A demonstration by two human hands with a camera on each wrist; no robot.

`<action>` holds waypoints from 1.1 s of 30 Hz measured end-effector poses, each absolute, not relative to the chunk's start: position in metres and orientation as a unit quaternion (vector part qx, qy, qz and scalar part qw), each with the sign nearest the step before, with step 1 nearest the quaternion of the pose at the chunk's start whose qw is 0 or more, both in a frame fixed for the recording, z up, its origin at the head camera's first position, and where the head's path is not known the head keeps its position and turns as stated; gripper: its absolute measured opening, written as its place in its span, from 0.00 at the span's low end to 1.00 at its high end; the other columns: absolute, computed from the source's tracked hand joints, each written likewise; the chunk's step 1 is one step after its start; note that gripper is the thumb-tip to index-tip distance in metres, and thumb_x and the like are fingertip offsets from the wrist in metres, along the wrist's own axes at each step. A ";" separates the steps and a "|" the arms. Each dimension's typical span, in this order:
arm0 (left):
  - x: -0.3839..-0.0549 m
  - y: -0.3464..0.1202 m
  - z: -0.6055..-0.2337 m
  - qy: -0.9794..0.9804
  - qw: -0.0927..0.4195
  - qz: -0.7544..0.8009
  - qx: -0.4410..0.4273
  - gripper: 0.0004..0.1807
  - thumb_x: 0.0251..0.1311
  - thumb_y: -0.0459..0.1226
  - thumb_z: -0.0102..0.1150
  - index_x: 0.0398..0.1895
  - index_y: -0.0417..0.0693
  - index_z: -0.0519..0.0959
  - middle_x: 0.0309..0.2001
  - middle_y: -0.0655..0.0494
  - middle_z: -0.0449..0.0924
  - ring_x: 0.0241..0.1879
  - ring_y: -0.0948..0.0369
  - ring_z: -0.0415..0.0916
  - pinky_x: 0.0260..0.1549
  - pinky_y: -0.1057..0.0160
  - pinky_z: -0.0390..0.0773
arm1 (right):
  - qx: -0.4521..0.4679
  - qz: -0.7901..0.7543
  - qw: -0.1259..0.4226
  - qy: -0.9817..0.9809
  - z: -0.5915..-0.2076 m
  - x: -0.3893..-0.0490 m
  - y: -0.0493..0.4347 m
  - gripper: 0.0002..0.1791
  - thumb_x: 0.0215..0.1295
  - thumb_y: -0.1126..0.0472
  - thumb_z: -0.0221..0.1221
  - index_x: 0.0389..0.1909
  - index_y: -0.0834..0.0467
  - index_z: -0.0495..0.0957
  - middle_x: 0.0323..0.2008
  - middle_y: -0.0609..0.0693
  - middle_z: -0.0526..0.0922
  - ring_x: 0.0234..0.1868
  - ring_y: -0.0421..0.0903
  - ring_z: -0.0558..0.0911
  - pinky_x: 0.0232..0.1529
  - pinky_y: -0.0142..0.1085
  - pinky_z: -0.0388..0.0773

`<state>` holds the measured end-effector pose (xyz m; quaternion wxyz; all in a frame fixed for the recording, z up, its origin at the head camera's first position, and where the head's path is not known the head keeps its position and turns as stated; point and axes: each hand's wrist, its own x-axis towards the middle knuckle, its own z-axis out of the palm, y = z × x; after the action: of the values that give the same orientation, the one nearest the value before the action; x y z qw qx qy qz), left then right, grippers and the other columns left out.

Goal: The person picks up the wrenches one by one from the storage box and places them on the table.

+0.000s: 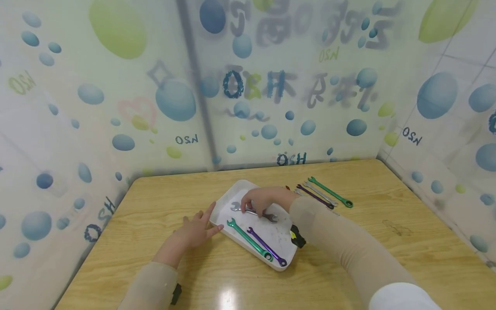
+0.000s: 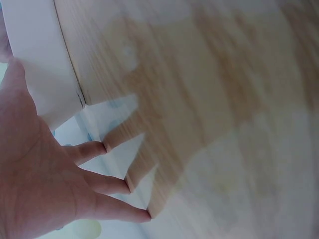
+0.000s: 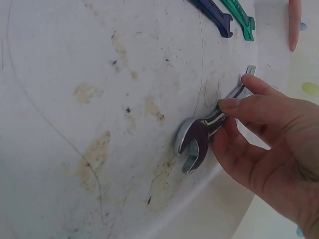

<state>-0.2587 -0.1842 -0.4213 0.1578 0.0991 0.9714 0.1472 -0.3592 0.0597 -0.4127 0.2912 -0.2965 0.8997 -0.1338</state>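
A white tray (image 1: 241, 188) sits at an angle on the wooden table. Inside it, my right hand (image 1: 264, 199) pinches the shank of a silver wrench (image 1: 273, 218) between thumb and fingers. The right wrist view shows the wrench's open jaw end (image 3: 192, 142) low over the stained tray bottom; whether it touches is hard to tell. Beside it in the tray lie a green wrench (image 1: 249, 240) and a purple wrench (image 1: 267, 246), roughly parallel. My left hand (image 1: 192, 232) is spread at the tray's left corner, thumb and index finger at the rim, other fingertips on the table (image 2: 224, 124).
Right of the tray, behind my right forearm, more wrenches lie on the table in a row: a green one (image 1: 331, 193), a silver one (image 1: 322, 193) and a purple one (image 1: 314, 196), with others partly hidden. A patterned wall (image 1: 255, 148) stands along the table's far edge.
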 end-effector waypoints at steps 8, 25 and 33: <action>-0.259 -0.184 -0.421 0.971 0.161 0.148 0.098 0.49 0.63 0.68 0.43 0.79 0.59 0.39 0.71 0.28 0.50 0.63 0.18 0.40 0.43 0.16 0.50 | -0.278 -0.142 0.301 0.901 -0.408 -0.355 0.061 0.28 0.55 0.78 0.63 0.43 0.39 0.80 0.44 0.45 0.75 0.42 0.44 0.75 0.34 0.33 0.78; -0.261 -0.186 -0.422 0.972 0.157 0.146 0.092 0.49 0.63 0.68 0.43 0.79 0.58 0.40 0.71 0.27 0.50 0.63 0.17 0.41 0.44 0.16 0.52 | -0.230 -0.170 0.318 0.904 -0.398 -0.344 0.066 0.32 0.59 0.75 0.61 0.56 0.38 0.78 0.52 0.45 0.73 0.44 0.45 0.77 0.34 0.34 0.81; -0.260 -0.186 -0.425 0.971 0.154 0.147 0.106 0.48 0.65 0.66 0.45 0.79 0.56 0.40 0.70 0.26 0.51 0.62 0.17 0.42 0.45 0.17 0.52 | -0.243 -0.163 0.318 0.902 -0.397 -0.341 0.077 0.36 0.57 0.78 0.62 0.58 0.38 0.76 0.53 0.45 0.72 0.48 0.45 0.75 0.32 0.34 0.82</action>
<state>-0.2600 -0.1863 -0.4246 0.1543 0.1058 0.9712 0.1475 -0.3413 0.0769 -0.3969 0.3179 -0.2428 0.9020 -0.1627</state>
